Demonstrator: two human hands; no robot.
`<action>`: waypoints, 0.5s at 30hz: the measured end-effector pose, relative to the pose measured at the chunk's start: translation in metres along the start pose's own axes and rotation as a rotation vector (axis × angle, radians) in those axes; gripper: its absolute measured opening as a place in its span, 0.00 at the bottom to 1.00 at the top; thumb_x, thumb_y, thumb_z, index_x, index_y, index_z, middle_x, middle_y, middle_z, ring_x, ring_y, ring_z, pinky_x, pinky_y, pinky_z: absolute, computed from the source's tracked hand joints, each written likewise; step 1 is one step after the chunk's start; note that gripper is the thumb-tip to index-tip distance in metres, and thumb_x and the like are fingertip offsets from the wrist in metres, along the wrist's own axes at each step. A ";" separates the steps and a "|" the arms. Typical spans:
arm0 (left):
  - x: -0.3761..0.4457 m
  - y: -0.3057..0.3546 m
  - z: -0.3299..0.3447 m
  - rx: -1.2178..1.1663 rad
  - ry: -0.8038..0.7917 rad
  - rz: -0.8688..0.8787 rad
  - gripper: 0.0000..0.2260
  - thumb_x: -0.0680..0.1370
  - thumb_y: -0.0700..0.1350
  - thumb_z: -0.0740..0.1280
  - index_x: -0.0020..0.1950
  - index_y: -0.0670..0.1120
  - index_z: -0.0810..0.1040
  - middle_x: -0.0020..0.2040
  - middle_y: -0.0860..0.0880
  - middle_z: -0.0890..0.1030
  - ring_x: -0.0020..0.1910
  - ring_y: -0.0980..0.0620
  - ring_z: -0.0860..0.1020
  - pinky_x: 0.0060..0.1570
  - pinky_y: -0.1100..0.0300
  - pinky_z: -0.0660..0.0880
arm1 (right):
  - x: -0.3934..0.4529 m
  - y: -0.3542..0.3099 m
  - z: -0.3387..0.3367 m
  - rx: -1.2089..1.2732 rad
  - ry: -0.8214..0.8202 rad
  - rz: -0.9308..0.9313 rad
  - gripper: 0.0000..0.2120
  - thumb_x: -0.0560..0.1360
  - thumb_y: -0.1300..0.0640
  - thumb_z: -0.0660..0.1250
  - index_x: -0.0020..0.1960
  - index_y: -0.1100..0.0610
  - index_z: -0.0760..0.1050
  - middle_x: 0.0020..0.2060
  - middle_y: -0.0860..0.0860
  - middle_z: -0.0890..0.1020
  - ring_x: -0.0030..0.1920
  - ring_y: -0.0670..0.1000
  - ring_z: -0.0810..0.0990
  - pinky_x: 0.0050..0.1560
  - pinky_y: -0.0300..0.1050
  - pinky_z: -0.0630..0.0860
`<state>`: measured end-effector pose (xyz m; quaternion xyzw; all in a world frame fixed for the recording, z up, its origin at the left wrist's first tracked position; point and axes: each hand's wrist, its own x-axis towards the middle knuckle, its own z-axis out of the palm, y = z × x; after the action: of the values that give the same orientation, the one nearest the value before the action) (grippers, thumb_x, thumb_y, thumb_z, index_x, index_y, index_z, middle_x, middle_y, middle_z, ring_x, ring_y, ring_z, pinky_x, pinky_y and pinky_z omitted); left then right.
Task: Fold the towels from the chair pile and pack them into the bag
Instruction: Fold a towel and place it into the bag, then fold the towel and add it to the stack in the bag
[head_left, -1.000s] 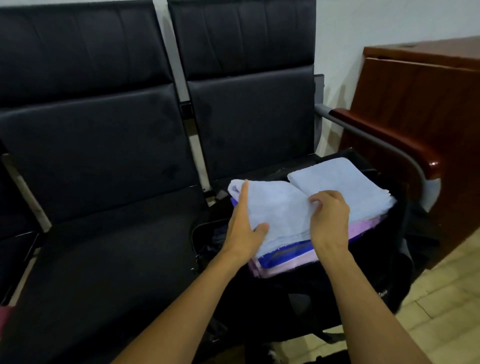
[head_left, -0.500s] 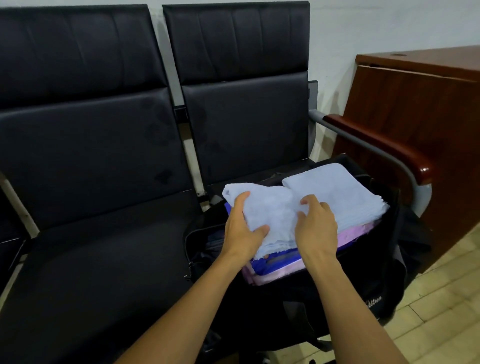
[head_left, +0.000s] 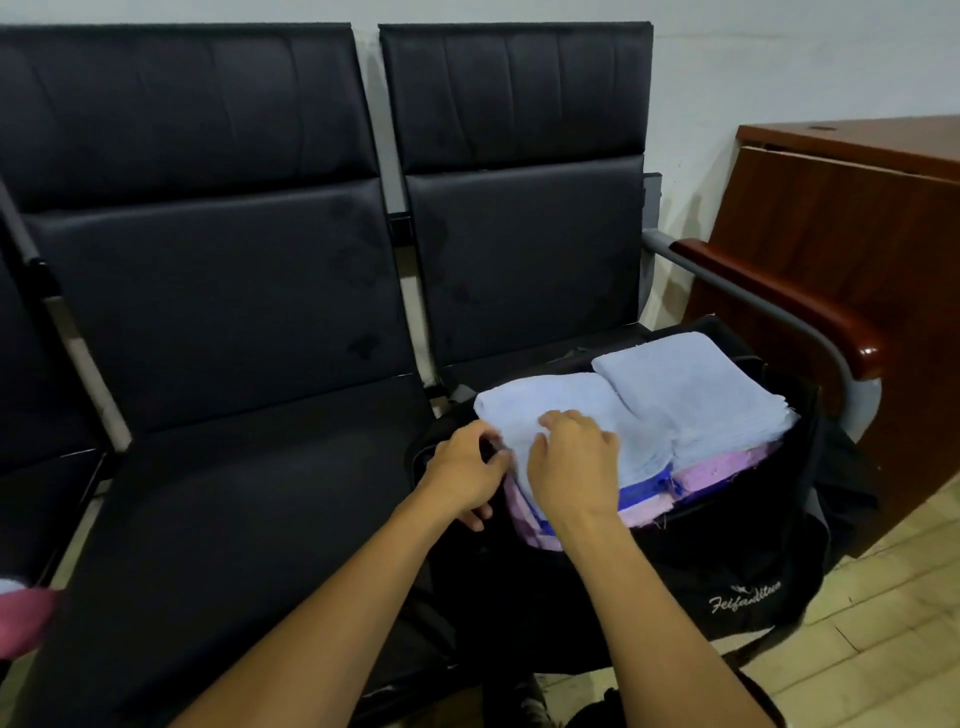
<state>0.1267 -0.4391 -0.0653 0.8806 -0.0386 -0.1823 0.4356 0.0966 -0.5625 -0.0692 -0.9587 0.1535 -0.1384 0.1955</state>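
Mostly tucking: I judged the step in hand was seating the top pale blue towel (head_left: 550, 410) into the bag (head_left: 727, 566); press flat, keep the fold closed.
Left hand (head_left: 462, 475): I saw it lower centre, fingers curled at the towel's left edge; whether it pinched cloth, I could not tell.
Right hand (head_left: 571, 467): I saw it just right of the left, loosely curled fingers resting on the towel, gripping nothing.
Second pale towel (head_left: 696, 395): it lay touching the first, further right, over pink and blue layers.
Chair seat (head_left: 249, 499): it spread across the left.
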 end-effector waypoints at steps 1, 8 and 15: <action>-0.005 -0.002 -0.008 0.013 0.008 0.004 0.11 0.81 0.47 0.62 0.63 0.50 0.73 0.46 0.46 0.81 0.32 0.48 0.81 0.29 0.55 0.81 | -0.004 -0.013 0.002 0.036 -0.035 -0.018 0.10 0.82 0.57 0.61 0.59 0.56 0.78 0.57 0.53 0.80 0.54 0.51 0.76 0.56 0.44 0.70; -0.046 -0.046 -0.080 0.059 0.038 0.050 0.07 0.82 0.42 0.61 0.52 0.47 0.78 0.40 0.44 0.82 0.31 0.49 0.82 0.27 0.57 0.79 | -0.036 -0.093 0.026 0.188 -0.155 -0.211 0.08 0.81 0.57 0.64 0.48 0.54 0.82 0.44 0.50 0.81 0.45 0.48 0.80 0.49 0.44 0.80; -0.106 -0.123 -0.161 0.014 0.094 0.037 0.06 0.82 0.41 0.60 0.54 0.47 0.77 0.45 0.45 0.82 0.32 0.53 0.81 0.27 0.62 0.76 | -0.078 -0.188 0.053 0.218 -0.300 -0.476 0.12 0.79 0.59 0.63 0.40 0.55 0.81 0.44 0.51 0.79 0.42 0.50 0.79 0.42 0.50 0.79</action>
<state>0.0740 -0.2178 -0.0415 0.8905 -0.0358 -0.1321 0.4340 0.0879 -0.3532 -0.0541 -0.9508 -0.1221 -0.0527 0.2800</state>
